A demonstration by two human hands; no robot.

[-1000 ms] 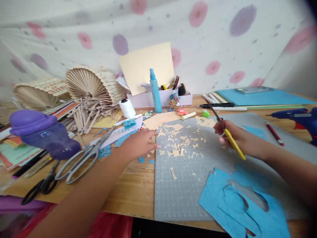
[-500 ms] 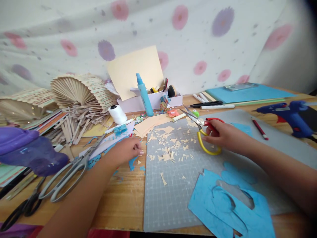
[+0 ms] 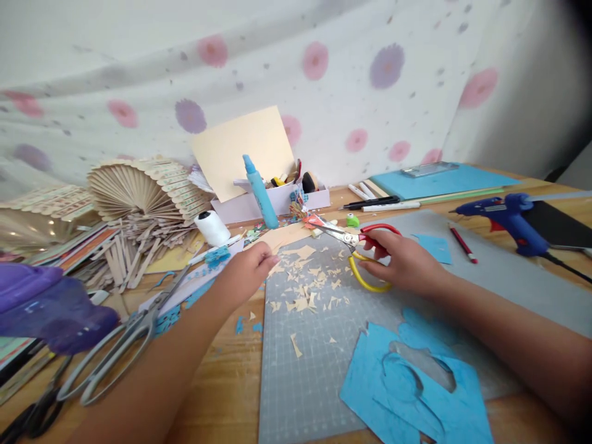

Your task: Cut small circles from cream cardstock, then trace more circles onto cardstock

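My right hand (image 3: 406, 264) grips small scissors (image 3: 356, 242) with one red and one yellow handle, blades pointing left over the grey cutting mat (image 3: 319, 364). My left hand (image 3: 247, 271) is at the mat's left edge with fingers curled in a pinch near a tan paper piece (image 3: 289, 236); what it holds is unclear. Tan paper scraps (image 3: 305, 290) lie scattered on the mat between the hands. A blue sheet with cut-out shapes (image 3: 416, 388) lies at the mat's near right.
Large grey scissors (image 3: 115, 345) and a purple object (image 3: 50, 308) lie at the left. Folded paper fans (image 3: 139, 191), a thread spool (image 3: 210, 227), a blue glue bottle (image 3: 259, 192) and a white box (image 3: 277, 200) stand behind. A blue glue gun (image 3: 504, 216) rests right.
My right hand has turned the scissors from handle-down to flat, blades pointing left, and moved left. My left hand shifted slightly along the mat's edge. The view swung right.
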